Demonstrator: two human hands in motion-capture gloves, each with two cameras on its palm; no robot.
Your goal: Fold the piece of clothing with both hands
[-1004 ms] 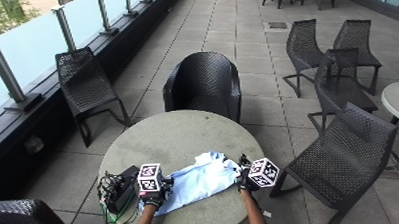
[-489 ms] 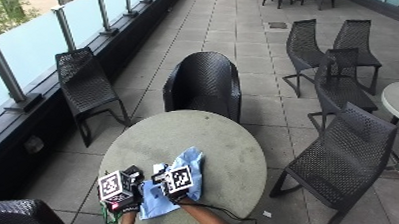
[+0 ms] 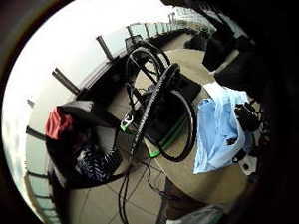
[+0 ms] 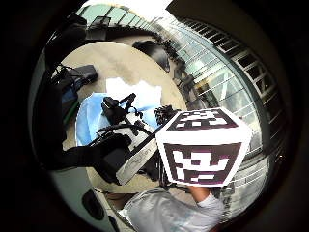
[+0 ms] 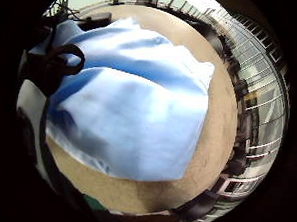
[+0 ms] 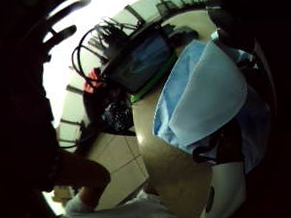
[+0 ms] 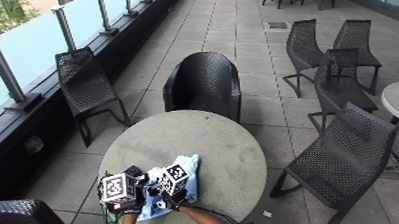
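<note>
A light blue garment lies folded over itself near the front left edge of the round grey table. My right hand has crossed to the garment's left part and rests on the doubled cloth, which it appears to pinch at an edge. Just to the left, my left hand sits at the garment's left border, its palm turned toward the right hand. The cloth under both hands is hidden in the outside view.
A black bag with looped cables stands on the table beside my left hand. A black wicker chair faces the table's far side, another stands to the right, and a third is at the near left.
My right hand has swept from the garment's right side over to its left, carrying the cloth's right part over the rest. The left hand moved slightly left and toward me.
</note>
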